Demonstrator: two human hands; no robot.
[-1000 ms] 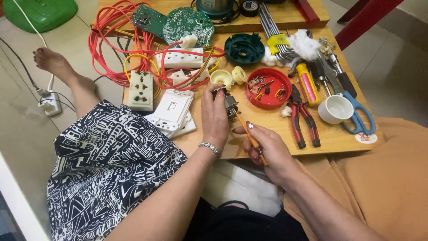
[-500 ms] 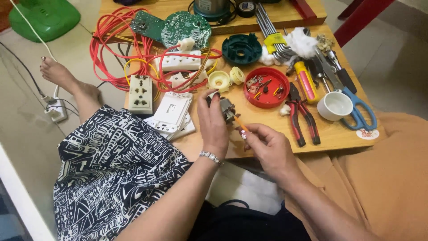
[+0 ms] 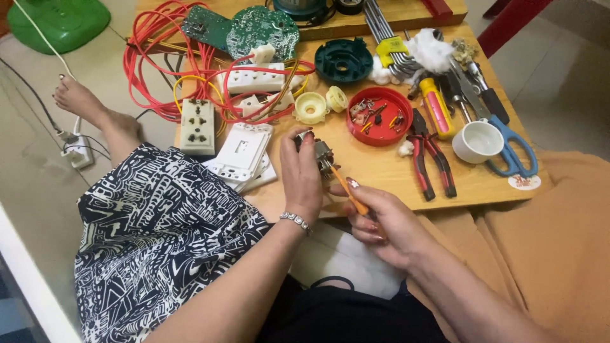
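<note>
While left hand grips switch part, right hand applies screwdriver.

Left hand holds metal part

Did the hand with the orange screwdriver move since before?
Yes. The right hand dropped slightly toward the near table edge, then came back up, its orange screwdriver at the small metal part again.

Low wooden table with pliers, white cup, red lid.
</note>
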